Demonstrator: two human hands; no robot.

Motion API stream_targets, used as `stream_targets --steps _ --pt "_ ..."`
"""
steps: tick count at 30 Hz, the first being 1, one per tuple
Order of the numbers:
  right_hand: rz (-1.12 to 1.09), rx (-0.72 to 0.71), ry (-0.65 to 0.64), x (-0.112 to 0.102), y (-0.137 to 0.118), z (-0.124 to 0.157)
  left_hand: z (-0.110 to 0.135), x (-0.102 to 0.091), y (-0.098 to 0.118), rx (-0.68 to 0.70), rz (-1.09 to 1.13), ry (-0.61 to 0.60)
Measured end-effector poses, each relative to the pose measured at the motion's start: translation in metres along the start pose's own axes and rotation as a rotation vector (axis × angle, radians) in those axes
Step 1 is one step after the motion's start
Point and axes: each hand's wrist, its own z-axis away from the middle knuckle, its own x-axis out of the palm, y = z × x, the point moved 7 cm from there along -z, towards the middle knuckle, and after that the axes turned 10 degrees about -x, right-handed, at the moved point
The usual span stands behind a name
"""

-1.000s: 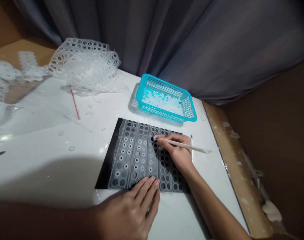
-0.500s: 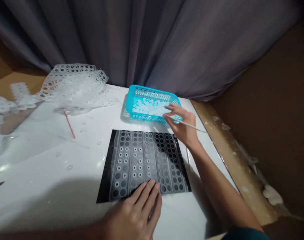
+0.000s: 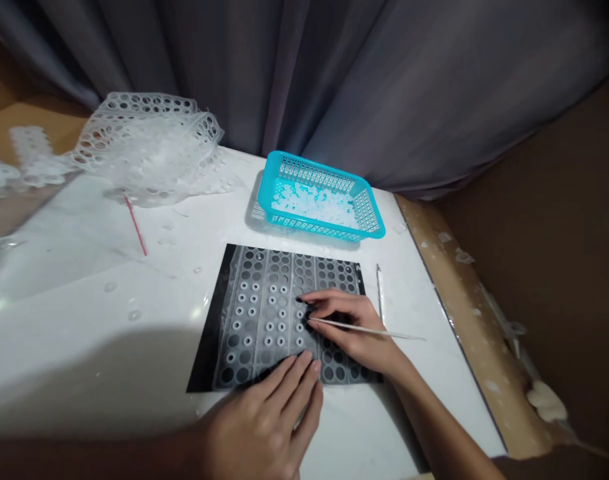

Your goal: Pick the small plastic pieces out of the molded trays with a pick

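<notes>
A black sheet (image 3: 203, 363) lies on the table under translucent strips (image 3: 258, 360) with rows of round cells. Small white rings (image 3: 269, 341) sit in several cells on the left and middle columns. My left hand (image 3: 274, 417) rests flat across the front edge of the strips, fingers stretched out. Over the middle of the strips, my right hand (image 3: 351, 330) pinches a thin white stick (image 3: 384, 331) between thumb and fingers. Its fingertips are close to a column of rings; whether they touch a piece is hidden. Behind stands a turquoise basket (image 3: 304, 229) with many small white pieces (image 3: 314, 203).
At the back left is a heap of white perforated sheets (image 3: 149, 157). A red stick (image 3: 136, 227) and loose clear rings (image 3: 135, 315) lie on the white table (image 3: 159, 287). Another slim stick (image 3: 380, 293) is right of the strips. A grey curtain (image 3: 234, 67) hangs behind.
My right hand has come from the basket toward me, down over the strips, still pinching the thin stick. My left hand stays flat at the front edge. The view has shifted slightly.
</notes>
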Motion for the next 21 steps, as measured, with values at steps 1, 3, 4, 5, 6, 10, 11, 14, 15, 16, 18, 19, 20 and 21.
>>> stream_targets --steps 1,3,4,5,6,10,11,14,15,16,18,19,20,21 --pt "0.024 -0.024 -0.012 0.0 -0.002 -0.002 0.0 0.0 0.0 0.008 0.002 -0.004" --pt "0.066 -0.064 -0.04 0.002 -0.006 -0.004 0.0 0.0 0.0 0.017 0.007 -0.014" --pt "0.079 -0.076 -0.056 0.003 -0.008 -0.005 0.0 0.001 0.0 0.017 0.01 -0.017" --pt "0.087 -0.086 -0.068 0.004 -0.009 -0.005 0.001 0.001 0.0 0.016 0.015 -0.02" --pt "0.092 -0.095 -0.08 0.004 -0.009 -0.004 0.001 0.001 0.0 0.014 0.02 -0.026" --pt "0.143 -0.127 -0.125 0.007 -0.012 -0.003 0.002 0.002 0.0 0.025 0.03 -0.072" --pt "0.162 -0.137 -0.143 0.008 -0.013 -0.003 0.003 0.002 0.0 0.032 0.03 -0.082" --pt "0.214 -0.195 -0.194 0.011 -0.018 -0.003 0.004 0.002 0.001 0.045 0.02 -0.124" --pt "0.232 -0.214 -0.208 0.012 -0.02 -0.003 0.005 0.003 0.001 0.046 0.016 -0.14" --pt "0.253 -0.227 -0.222 0.013 -0.022 -0.003 0.005 0.003 0.001 0.048 0.014 -0.154" --pt "0.297 -0.234 -0.261 0.015 -0.026 -0.004 0.007 0.004 0.002 0.061 0.015 -0.177" --pt "0.318 -0.232 -0.285 0.016 -0.028 -0.005 0.007 0.005 0.002 0.067 0.017 -0.183" --pt "0.339 -0.23 -0.312 0.017 -0.03 -0.006 0.007 0.005 0.003 0.072 0.018 -0.189" --pt "0.36 -0.229 -0.337 0.018 -0.033 -0.008 0.007 0.006 0.003 0.077 0.017 -0.193"
